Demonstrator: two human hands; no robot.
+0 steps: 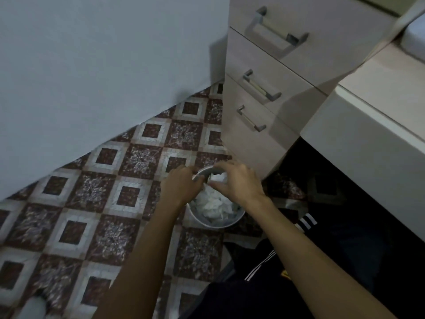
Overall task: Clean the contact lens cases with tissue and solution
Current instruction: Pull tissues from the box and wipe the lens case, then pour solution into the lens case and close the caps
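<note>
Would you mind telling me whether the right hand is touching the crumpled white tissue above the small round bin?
Touching. The head view shows the right hand pinching the crumpled white tissue between thumb and fingers, above the tissue-filled small round bin.

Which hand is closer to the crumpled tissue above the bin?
The right hand. It pinches the crumpled tissue over the bin. The left hand is just beside it, holding the grey lid instead.
</note>
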